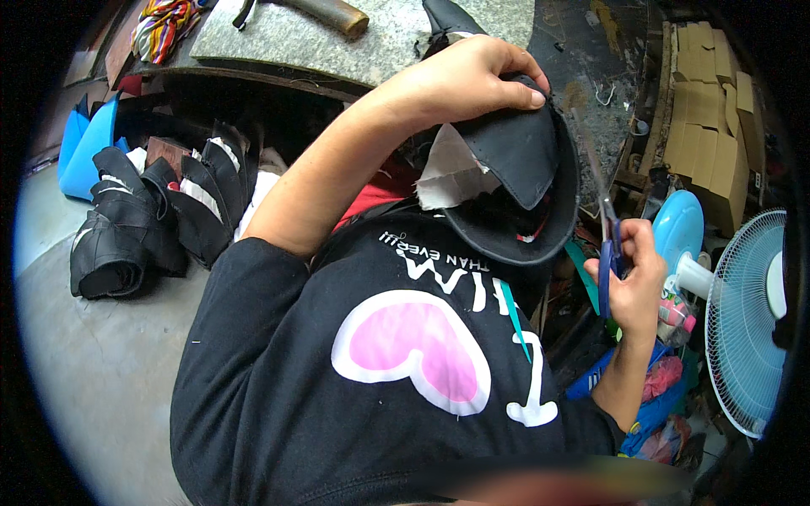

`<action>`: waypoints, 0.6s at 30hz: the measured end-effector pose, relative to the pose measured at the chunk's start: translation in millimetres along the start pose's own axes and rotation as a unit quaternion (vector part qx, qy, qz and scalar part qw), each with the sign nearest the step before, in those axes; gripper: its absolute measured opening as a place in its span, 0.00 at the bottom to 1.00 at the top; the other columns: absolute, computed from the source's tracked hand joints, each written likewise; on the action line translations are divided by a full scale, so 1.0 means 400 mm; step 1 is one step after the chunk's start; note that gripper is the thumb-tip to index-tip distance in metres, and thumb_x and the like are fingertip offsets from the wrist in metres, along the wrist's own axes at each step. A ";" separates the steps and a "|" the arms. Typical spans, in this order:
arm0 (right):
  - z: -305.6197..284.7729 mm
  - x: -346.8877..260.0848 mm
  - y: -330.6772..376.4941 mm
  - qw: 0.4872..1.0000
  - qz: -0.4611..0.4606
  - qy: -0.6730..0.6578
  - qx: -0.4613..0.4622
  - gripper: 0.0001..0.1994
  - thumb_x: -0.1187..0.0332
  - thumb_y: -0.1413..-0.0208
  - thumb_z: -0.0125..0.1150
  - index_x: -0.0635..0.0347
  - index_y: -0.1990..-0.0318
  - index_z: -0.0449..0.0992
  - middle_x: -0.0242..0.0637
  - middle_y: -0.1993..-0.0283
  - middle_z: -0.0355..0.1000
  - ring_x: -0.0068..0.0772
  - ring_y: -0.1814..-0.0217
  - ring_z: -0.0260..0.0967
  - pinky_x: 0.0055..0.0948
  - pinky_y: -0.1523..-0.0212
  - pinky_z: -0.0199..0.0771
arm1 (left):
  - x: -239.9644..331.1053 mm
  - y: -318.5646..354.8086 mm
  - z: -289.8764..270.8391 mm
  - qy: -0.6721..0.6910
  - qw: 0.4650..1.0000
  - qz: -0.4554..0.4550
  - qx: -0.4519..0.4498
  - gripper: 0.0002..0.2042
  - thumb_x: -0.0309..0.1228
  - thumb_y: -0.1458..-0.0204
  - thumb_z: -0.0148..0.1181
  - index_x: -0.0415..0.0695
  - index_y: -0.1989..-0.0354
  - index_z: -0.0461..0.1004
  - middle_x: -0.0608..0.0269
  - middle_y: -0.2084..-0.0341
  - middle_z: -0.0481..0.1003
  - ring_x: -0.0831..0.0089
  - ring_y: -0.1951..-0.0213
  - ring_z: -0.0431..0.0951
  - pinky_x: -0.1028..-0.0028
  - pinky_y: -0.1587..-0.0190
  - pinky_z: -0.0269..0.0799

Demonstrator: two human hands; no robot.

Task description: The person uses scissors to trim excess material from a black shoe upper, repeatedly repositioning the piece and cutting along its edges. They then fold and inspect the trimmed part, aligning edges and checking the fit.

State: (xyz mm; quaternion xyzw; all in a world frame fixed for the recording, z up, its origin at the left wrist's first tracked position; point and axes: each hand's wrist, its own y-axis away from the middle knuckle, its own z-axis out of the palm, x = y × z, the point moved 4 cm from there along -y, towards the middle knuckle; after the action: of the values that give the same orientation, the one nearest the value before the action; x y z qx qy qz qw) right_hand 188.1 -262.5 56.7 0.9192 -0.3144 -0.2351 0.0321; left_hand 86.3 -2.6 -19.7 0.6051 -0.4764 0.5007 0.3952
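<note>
My left hand [485, 76] is closed on the upper edge of a black leather shoe upper [516, 156], thumb on its near face. Off-white lining [451, 169] sticks out at the upper's left side, and its dark curved rim bends round below. In my right hand [639, 278] is a pair of scissors [607, 219] with dark blue handles. The blades point up and away, just right of the upper, and look apart from it. Whether the blades are parted is hard to tell. A thin teal strip [516, 320] lies over my black shirt.
Stacked black shoe uppers [118, 236] lie to the left beside a blue piece [87, 148]. Ahead is a stone slab [278, 42] bearing a wooden-handled tool [329, 13]. Cardboard boxes [707, 110], a light-blue fan [747, 320] and plastic bags [662, 379] are on the right.
</note>
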 end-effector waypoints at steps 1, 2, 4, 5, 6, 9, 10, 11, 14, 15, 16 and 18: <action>-0.011 -0.019 0.003 0.998 -0.028 0.040 0.036 0.25 0.62 0.66 0.78 0.60 0.63 0.69 0.37 0.77 0.70 0.37 0.80 0.70 0.32 0.75 0.67 | -0.004 -0.003 0.001 0.037 0.999 -0.018 -0.004 0.16 0.33 0.46 0.61 0.36 0.52 0.75 0.64 0.66 0.77 0.82 0.67 0.74 0.81 0.60 0.71; -0.018 -0.036 0.005 0.993 -0.055 0.079 0.073 0.25 0.60 0.66 0.78 0.60 0.63 0.69 0.38 0.77 0.71 0.41 0.79 0.70 0.34 0.75 0.68 | -0.006 -0.005 0.005 0.054 0.998 -0.027 -0.024 0.16 0.31 0.47 0.59 0.34 0.52 0.74 0.64 0.65 0.77 0.82 0.65 0.75 0.81 0.58 0.72; -0.021 -0.067 0.005 0.975 -0.112 0.145 0.128 0.27 0.55 0.67 0.78 0.59 0.62 0.71 0.39 0.76 0.72 0.45 0.76 0.72 0.38 0.74 0.69 | -0.007 -0.008 0.007 0.067 0.997 -0.033 -0.034 0.16 0.31 0.47 0.59 0.34 0.52 0.74 0.64 0.65 0.77 0.82 0.64 0.75 0.82 0.57 0.72; -0.016 -0.073 0.001 0.972 -0.113 0.164 0.125 0.27 0.55 0.67 0.78 0.59 0.62 0.71 0.40 0.76 0.72 0.45 0.76 0.72 0.38 0.74 0.69 | -0.006 -0.009 0.009 0.067 0.997 -0.032 -0.038 0.16 0.30 0.48 0.59 0.34 0.52 0.74 0.64 0.65 0.77 0.82 0.64 0.75 0.82 0.57 0.72; -0.011 -0.078 -0.002 0.969 -0.115 0.184 0.121 0.27 0.54 0.66 0.77 0.59 0.61 0.71 0.40 0.76 0.72 0.45 0.76 0.72 0.38 0.73 0.70 | -0.007 -0.009 0.010 0.087 0.995 -0.037 -0.035 0.17 0.30 0.48 0.59 0.35 0.52 0.74 0.65 0.64 0.76 0.82 0.64 0.75 0.82 0.57 0.72; -0.003 -0.083 -0.009 0.961 -0.124 0.213 0.122 0.26 0.54 0.65 0.77 0.58 0.62 0.71 0.41 0.77 0.72 0.45 0.75 0.73 0.39 0.74 0.70 | -0.007 -0.009 0.015 0.137 0.988 -0.055 -0.034 0.17 0.29 0.49 0.59 0.35 0.51 0.73 0.65 0.64 0.76 0.82 0.63 0.75 0.82 0.57 0.72; -0.002 -0.083 -0.010 0.960 -0.122 0.220 0.125 0.25 0.55 0.64 0.76 0.58 0.62 0.71 0.41 0.77 0.72 0.45 0.75 0.73 0.39 0.74 0.70 | -0.004 -0.008 0.015 0.142 0.988 -0.050 -0.039 0.18 0.29 0.49 0.60 0.35 0.51 0.72 0.65 0.64 0.76 0.82 0.64 0.75 0.82 0.57 0.72; -0.001 -0.080 -0.008 0.958 -0.117 0.228 0.128 0.25 0.55 0.64 0.76 0.58 0.63 0.71 0.41 0.77 0.72 0.45 0.76 0.73 0.39 0.74 0.70 | -0.001 -0.008 0.018 0.145 0.988 -0.042 -0.041 0.17 0.29 0.49 0.60 0.35 0.51 0.72 0.64 0.65 0.76 0.82 0.64 0.75 0.82 0.57 0.72; 0.007 -0.064 -0.006 0.966 -0.089 0.214 0.115 0.23 0.56 0.61 0.75 0.58 0.63 0.71 0.41 0.78 0.72 0.44 0.76 0.73 0.38 0.74 0.69 | 0.002 -0.009 0.027 0.151 0.987 -0.033 -0.037 0.17 0.29 0.49 0.60 0.35 0.52 0.72 0.63 0.65 0.77 0.82 0.65 0.76 0.82 0.59 0.72; 0.008 -0.061 -0.004 0.964 -0.102 0.211 0.123 0.23 0.56 0.61 0.75 0.58 0.63 0.71 0.41 0.78 0.72 0.45 0.76 0.73 0.38 0.74 0.69 | 0.001 -0.010 0.029 0.168 0.985 -0.038 -0.032 0.17 0.29 0.49 0.60 0.35 0.52 0.72 0.63 0.65 0.77 0.82 0.65 0.76 0.82 0.59 0.72; 0.010 -0.057 -0.002 0.963 -0.115 0.209 0.127 0.22 0.57 0.60 0.75 0.58 0.62 0.71 0.41 0.78 0.72 0.45 0.76 0.72 0.38 0.74 0.69 | -0.001 -0.010 0.031 0.185 0.981 -0.043 -0.027 0.17 0.29 0.49 0.60 0.35 0.52 0.72 0.63 0.65 0.76 0.82 0.65 0.76 0.82 0.59 0.72; 0.015 -0.045 0.002 0.959 -0.136 0.209 0.134 0.21 0.59 0.59 0.74 0.58 0.62 0.71 0.40 0.78 0.71 0.43 0.76 0.72 0.37 0.74 0.69 | -0.004 -0.010 0.031 0.200 0.978 -0.049 -0.019 0.17 0.29 0.49 0.60 0.35 0.52 0.72 0.63 0.66 0.77 0.82 0.65 0.76 0.82 0.60 0.72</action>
State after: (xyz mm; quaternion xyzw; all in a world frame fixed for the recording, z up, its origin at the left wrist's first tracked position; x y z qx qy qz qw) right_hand 172.7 -251.9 59.0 0.9777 -0.2014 0.0039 -0.0587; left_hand 93.1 -13.2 -23.8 0.5078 -0.3674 0.5822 0.5178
